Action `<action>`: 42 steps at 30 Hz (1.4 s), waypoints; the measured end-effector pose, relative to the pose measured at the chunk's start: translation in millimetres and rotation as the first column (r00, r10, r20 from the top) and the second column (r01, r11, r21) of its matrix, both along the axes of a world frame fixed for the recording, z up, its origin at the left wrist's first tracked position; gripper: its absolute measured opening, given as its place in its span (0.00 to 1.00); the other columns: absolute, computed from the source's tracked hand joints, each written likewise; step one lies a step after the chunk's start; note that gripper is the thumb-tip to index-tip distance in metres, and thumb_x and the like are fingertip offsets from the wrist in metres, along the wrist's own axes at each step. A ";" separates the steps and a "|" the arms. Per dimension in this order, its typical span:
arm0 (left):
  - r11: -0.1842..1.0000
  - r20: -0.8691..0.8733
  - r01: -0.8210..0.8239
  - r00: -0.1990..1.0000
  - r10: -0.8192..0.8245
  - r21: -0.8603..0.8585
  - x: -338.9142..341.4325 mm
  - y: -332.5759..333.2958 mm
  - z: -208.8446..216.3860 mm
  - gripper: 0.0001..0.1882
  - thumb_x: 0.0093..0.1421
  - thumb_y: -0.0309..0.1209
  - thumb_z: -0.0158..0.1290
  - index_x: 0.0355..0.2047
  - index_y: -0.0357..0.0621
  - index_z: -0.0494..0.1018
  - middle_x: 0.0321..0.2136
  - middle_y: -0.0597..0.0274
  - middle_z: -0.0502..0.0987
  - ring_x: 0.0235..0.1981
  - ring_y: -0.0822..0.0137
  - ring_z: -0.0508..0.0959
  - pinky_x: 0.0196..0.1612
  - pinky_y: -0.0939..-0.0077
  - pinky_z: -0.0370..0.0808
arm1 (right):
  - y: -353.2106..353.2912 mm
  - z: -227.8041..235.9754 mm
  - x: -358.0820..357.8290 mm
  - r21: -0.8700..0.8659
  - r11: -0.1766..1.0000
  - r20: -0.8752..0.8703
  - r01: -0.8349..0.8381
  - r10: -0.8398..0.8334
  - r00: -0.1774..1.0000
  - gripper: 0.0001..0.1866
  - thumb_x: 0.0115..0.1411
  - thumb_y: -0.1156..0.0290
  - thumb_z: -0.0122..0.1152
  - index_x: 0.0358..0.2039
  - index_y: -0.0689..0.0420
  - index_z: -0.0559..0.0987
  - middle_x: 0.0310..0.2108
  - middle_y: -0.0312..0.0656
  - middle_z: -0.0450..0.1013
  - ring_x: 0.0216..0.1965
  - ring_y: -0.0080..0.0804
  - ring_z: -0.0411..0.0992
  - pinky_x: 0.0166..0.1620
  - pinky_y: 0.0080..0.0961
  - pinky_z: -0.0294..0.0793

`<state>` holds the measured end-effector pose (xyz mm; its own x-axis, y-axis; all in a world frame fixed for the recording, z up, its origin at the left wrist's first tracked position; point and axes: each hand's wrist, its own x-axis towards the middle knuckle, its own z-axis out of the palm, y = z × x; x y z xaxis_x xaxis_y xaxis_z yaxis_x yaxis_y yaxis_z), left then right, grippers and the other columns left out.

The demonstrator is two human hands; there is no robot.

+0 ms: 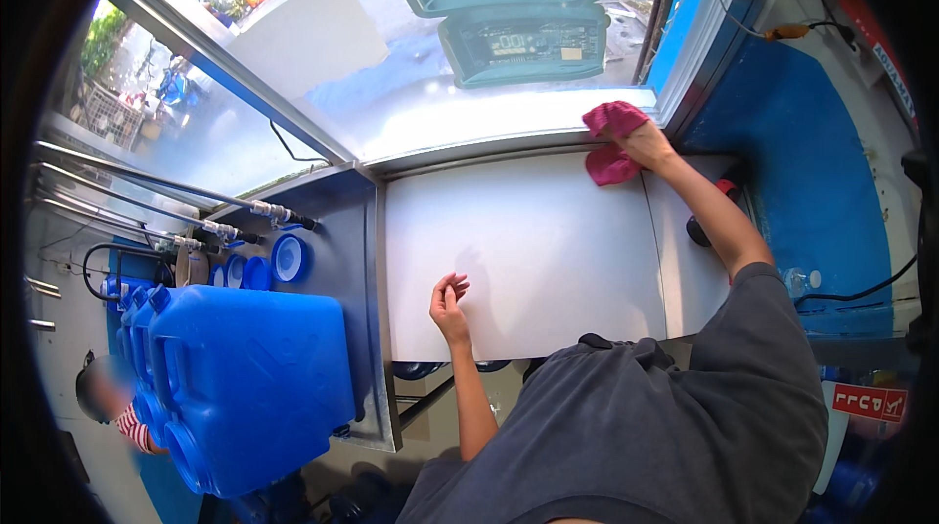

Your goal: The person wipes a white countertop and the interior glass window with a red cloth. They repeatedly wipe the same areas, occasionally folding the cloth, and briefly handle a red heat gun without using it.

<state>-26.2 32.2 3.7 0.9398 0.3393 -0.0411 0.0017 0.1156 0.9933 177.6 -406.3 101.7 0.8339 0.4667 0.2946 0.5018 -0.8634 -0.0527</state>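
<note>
My right hand point(648, 145) grips a crumpled magenta cloth point(614, 168) at the far right corner of a white tabletop point(528, 250). Part of the cloth lies against the metal window ledge point(489, 154), and the rest hangs down over the tabletop's back edge. Over the left part of the same tabletop hovers my left hand point(450, 311), its fingers loosely bent and a little apart, with nothing in them.
Several blue water jugs point(254, 377) stand on a metal counter point(333, 201) at left, with blue caps point(290, 258) and metal taps point(279, 213) behind. A person point(108, 392) is beyond them. A glass window point(411, 84) rises behind the tabletop; a blue wall point(802, 172) is at right.
</note>
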 end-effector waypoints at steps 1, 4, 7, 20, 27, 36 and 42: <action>1.000 0.006 0.007 1.000 -0.007 -0.004 -2.4 -2.1 -0.9 0.14 0.70 0.25 0.39 0.48 0.35 0.74 0.40 0.54 0.82 0.38 0.66 0.81 0.45 0.73 0.78 | -13.6 5.1 -8.0 -0.049 0.998 0.030 0.040 -0.039 0.999 0.13 0.68 0.65 0.50 0.50 0.51 0.74 0.49 0.45 0.70 0.55 0.40 0.69 0.58 0.35 0.68; 0.999 0.025 0.040 0.999 -0.039 -0.027 -6.0 -10.1 -3.2 0.14 0.70 0.25 0.40 0.48 0.35 0.74 0.39 0.54 0.82 0.38 0.66 0.81 0.45 0.73 0.78 | -31.8 41.2 -16.6 -0.226 0.965 0.111 0.134 -0.111 0.988 0.23 0.66 0.65 0.52 0.62 0.45 0.70 0.56 0.41 0.69 0.58 0.43 0.68 0.61 0.35 0.69; 0.997 0.008 0.058 0.998 -0.058 -0.055 -0.9 -22.1 -2.5 0.14 0.70 0.25 0.39 0.47 0.35 0.74 0.39 0.54 0.81 0.38 0.66 0.81 0.45 0.73 0.78 | -24.4 101.1 -16.9 -0.187 0.978 0.384 0.092 -0.014 0.923 0.26 0.60 0.62 0.62 0.60 0.47 0.72 0.55 0.40 0.71 0.54 0.42 0.72 0.56 0.39 0.74; 0.979 0.072 0.196 0.979 -0.192 -0.052 46.8 -63.6 25.8 0.14 0.70 0.24 0.39 0.47 0.35 0.75 0.39 0.55 0.81 0.39 0.66 0.81 0.46 0.72 0.77 | 102.6 132.8 62.7 -0.281 0.947 0.714 -0.153 0.313 0.626 0.16 0.57 0.66 0.59 0.46 0.55 0.78 0.44 0.43 0.73 0.42 0.40 0.75 0.47 0.34 0.77; 0.983 0.001 0.182 0.983 -0.182 -0.021 43.0 -50.1 18.4 0.15 0.70 0.25 0.39 0.47 0.36 0.75 0.39 0.55 0.81 0.39 0.66 0.81 0.47 0.72 0.78 | 26.9 3.4 34.7 -0.234 0.950 -0.056 -0.205 0.198 0.979 0.25 0.55 0.76 0.55 0.56 0.52 0.73 0.55 0.43 0.70 0.58 0.39 0.69 0.62 0.32 0.67; 0.991 -0.039 0.121 0.992 -0.123 -0.059 28.8 -29.0 0.3 0.15 0.70 0.25 0.39 0.47 0.35 0.75 0.40 0.55 0.81 0.39 0.66 0.81 0.46 0.73 0.78 | -104.7 -11.2 -34.5 0.292 0.937 -0.161 0.194 -0.151 0.975 0.19 0.62 0.70 0.56 0.55 0.54 0.75 0.54 0.46 0.71 0.60 0.44 0.67 0.63 0.35 0.66; 0.988 -0.022 0.068 0.998 -0.065 0.140 28.4 -48.7 -26.1 0.13 0.68 0.25 0.41 0.41 0.38 0.76 0.34 0.58 0.82 0.33 0.71 0.80 0.39 0.76 0.78 | -88.4 81.6 -23.3 -0.182 0.962 0.469 0.206 -0.099 0.877 0.31 0.56 0.76 0.56 0.63 0.50 0.69 0.55 0.55 0.68 0.58 0.59 0.65 0.62 0.48 0.63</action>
<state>2.2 -16.5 -22.3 0.9600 0.2796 -0.0141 0.0224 -0.0264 0.9994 154.4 -494.7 183.3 0.7001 0.4418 0.5610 0.2855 -0.8933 0.3472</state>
